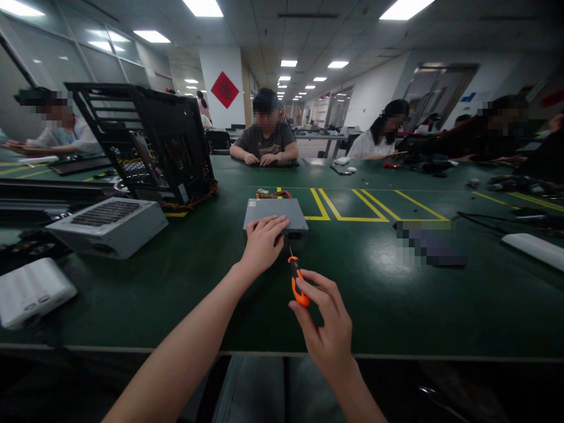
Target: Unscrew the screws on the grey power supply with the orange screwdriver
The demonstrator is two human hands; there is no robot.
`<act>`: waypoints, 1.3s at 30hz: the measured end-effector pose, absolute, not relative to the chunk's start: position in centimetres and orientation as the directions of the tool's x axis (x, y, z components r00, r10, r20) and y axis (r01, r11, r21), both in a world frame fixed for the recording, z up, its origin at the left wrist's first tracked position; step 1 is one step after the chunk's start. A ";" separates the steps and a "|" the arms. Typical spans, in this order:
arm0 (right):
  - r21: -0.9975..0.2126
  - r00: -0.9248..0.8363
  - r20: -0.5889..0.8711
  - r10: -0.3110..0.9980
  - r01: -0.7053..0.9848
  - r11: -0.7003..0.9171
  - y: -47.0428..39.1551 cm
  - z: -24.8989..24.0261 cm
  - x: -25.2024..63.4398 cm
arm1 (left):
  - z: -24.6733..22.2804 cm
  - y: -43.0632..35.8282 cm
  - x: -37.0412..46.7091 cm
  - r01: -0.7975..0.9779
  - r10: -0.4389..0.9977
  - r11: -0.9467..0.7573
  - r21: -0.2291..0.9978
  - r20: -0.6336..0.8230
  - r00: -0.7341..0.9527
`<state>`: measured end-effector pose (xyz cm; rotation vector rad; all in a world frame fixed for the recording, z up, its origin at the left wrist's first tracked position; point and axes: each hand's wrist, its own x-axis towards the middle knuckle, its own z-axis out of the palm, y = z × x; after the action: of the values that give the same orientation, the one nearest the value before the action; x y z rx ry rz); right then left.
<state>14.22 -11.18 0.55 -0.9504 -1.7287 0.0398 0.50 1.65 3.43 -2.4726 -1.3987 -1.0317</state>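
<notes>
A grey computer power supply unit (299, 212) lies on the green table in front of me. My left hand (262, 244) rests over its near top edge, fingers laid across the top and thumb bent down by the near face. In my right hand (324, 308) is an orange and black screwdriver (298, 282), pinched by its handle between thumb and fingers. The thin shaft points forward at the near face, below a black socket (295, 235). Whether its tip touches the casing I cannot tell. A bundle of coloured cables (273, 194) shows behind the unit.
A second power supply (141, 226) and a black computer case (176, 147) stand at the left, near a white box-like device (35, 291). Yellow tape lines (361, 220) mark the table. Cables and a white bar (537, 249) lie right. Several people sit around, one (267, 138) opposite.
</notes>
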 end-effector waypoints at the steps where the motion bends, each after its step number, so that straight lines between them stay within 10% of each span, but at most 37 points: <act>1: -0.468 -0.045 0.804 0.593 0.568 0.677 -11.1 0.5 14.2 | 3.5 1.6 0.5 0.794 0.714 -0.567 0.218 0.610 0.342; 24: -0.360 -0.033 0.824 0.565 0.740 0.568 -10.5 0.2 13.7 | 3.6 1.4 0.6 0.800 0.721 -0.556 0.224 0.609 0.331; 34: -0.554 -0.077 0.692 0.718 0.581 0.596 -10.8 0.5 13.8 | 3.5 1.5 0.7 0.801 0.709 -0.560 0.212 0.622 0.331; 39: -0.411 -0.160 0.759 0.632 0.634 0.655 -10.6 0.3 14.1 | 3.6 1.4 0.8 0.808 0.718 -0.552 0.208 0.611 0.334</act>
<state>14.09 -10.58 0.34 -1.0057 -1.8443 -0.0031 0.78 1.42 3.63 -2.4543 -1.4129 -1.0160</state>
